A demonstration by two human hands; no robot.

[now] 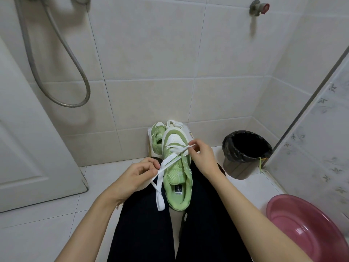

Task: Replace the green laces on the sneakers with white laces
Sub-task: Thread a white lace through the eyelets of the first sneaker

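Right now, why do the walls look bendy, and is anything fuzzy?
Head view: the wide lens curves the lines of the wall tiles. Also in the head view, the tap looks smeared, the shower hose casts a soft shadow, and the sneaker and white lace look sharp.

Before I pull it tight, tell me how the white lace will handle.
The white lace is probably floppy: its free end droops in a limp loop below the left hand. Being flat and wide, it could twist easily. It seems light, since the right hand pinches it with fingertips alone.
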